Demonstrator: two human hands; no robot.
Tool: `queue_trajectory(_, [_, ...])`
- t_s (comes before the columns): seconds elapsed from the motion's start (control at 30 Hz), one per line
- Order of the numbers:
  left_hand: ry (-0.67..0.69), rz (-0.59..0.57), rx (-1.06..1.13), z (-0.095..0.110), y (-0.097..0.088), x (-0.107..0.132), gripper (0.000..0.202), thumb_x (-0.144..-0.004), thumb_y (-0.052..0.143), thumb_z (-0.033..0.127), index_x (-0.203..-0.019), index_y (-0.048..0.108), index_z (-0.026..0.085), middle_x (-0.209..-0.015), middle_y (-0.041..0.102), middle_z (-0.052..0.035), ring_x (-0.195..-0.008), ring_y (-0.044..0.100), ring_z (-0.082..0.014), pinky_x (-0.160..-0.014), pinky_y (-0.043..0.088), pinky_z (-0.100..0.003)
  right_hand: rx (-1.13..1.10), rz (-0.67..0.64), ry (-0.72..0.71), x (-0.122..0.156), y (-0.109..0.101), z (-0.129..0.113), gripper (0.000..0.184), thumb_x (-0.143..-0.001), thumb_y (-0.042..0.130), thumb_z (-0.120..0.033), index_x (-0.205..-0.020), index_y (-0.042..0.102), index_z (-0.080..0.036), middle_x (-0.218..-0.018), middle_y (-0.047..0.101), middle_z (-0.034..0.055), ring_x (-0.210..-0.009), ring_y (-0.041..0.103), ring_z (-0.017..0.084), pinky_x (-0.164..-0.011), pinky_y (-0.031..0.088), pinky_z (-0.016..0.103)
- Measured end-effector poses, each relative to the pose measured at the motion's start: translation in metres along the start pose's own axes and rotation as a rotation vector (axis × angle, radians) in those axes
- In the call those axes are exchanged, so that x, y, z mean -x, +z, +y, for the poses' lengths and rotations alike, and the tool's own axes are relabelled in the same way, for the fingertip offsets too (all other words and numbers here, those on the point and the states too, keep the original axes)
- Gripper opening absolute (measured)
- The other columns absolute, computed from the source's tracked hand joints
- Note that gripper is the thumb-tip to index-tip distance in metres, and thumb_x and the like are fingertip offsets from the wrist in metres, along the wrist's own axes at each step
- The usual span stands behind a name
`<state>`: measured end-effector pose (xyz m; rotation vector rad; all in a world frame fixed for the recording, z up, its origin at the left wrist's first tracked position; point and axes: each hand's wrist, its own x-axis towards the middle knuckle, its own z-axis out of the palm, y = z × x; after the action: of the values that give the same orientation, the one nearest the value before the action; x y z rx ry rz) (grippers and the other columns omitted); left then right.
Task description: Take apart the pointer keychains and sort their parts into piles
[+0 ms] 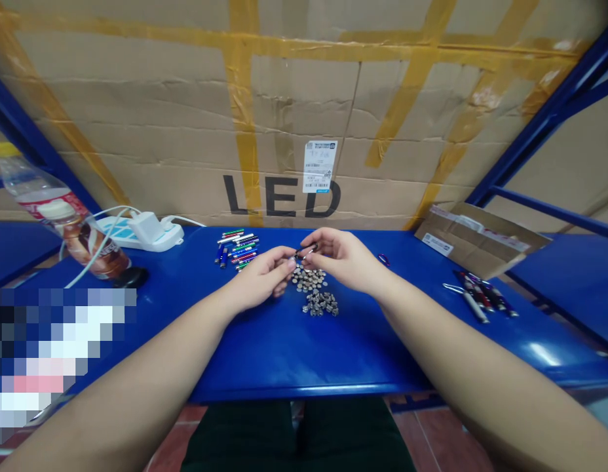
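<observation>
The right hand [346,259] is pinching a small dark keychain torch [308,250] by its barrel in a clenched fingertip grip. The left hand [267,275] is curling its fingertips at the torch's other end, and I cannot tell whether that grip is holding anything. The torch is likely handling as light, stiff and smooth, so mid-barrel is looking the surest hold, while the button cells [310,279] lying just below the grip on the worktop [284,354] are probably being slick and easily scattered.
</observation>
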<state>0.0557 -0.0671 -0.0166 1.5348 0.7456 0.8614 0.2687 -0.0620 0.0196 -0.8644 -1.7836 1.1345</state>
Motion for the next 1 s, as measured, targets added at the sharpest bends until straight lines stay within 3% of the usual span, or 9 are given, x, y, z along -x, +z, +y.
queue_trajectory(0.07, [-0.032,0.040,-0.081,-0.002,-0.003,-0.002,0.044,-0.094,0.065,0.056,-0.119,0.058,0.021,-0.063,0.041,0.0094,-0.045,0.037,-0.0075,-0.044,0.033,-0.021,0.173,0.062,-0.081,-0.002,0.001,0.012,0.019,-0.083,0.075,-0.025,-0.100,0.069,-0.018,-0.087,0.076,0.0056,-0.080,0.073,0.018,-0.072,0.062,0.032])
queue_trajectory(0.17, [-0.063,0.040,-0.230,-0.003,-0.005,-0.003,0.044,-0.097,0.059,0.058,-0.119,0.060,0.020,-0.060,0.041,0.0087,-0.046,0.040,-0.0098,-0.044,0.033,-0.023,0.274,0.087,-0.137,0.003,0.001,0.022,0.021,-0.087,0.071,-0.028,-0.104,0.073,-0.017,-0.087,0.076,0.0063,-0.079,0.072,0.019,-0.069,0.060,0.032])
queue_trajectory(0.47, [-0.021,0.006,-0.217,-0.001,0.002,0.000,0.041,-0.097,0.059,0.055,-0.116,0.060,0.019,-0.072,0.050,0.0052,-0.051,0.041,-0.0091,-0.047,0.033,-0.024,0.213,0.091,-0.149,0.014,0.001,0.023,0.019,-0.087,0.071,-0.032,-0.100,0.074,-0.018,-0.078,0.075,0.0048,-0.067,0.071,0.019,-0.064,0.059,0.033])
queue_trajectory(0.7, [0.026,0.007,-0.217,0.001,0.007,0.001,0.035,-0.087,0.074,0.044,-0.105,0.059,0.017,-0.085,0.068,-0.0012,-0.071,0.061,-0.0127,-0.069,0.050,-0.028,0.042,0.150,-0.068,0.013,0.012,0.024,0.015,-0.082,0.074,-0.034,-0.086,0.069,-0.020,-0.069,0.070,0.0009,-0.056,0.066,0.016,-0.056,0.055,0.029])
queue_trajectory(0.83, [-0.002,-0.008,-0.145,0.003,0.009,0.001,0.037,-0.087,0.075,0.043,-0.107,0.054,0.019,-0.089,0.071,-0.0012,-0.062,0.062,-0.0105,-0.060,0.049,-0.025,-0.026,0.155,-0.067,0.013,0.015,0.023,0.020,-0.080,0.076,-0.037,-0.083,0.064,-0.021,-0.066,0.068,-0.0012,-0.052,0.064,0.015,-0.053,0.055,0.029])
queue_trajectory(1.0, [-0.043,-0.011,-0.054,0.008,0.011,0.001,0.037,-0.088,0.075,0.044,-0.105,0.052,0.019,-0.084,0.070,0.0000,-0.054,0.059,-0.0080,-0.046,0.036,-0.018,0.035,0.122,-0.119,0.013,0.007,0.027,0.022,-0.084,0.074,-0.039,-0.091,0.068,-0.020,-0.075,0.072,0.0021,-0.062,0.069,0.017,-0.061,0.059,0.032])
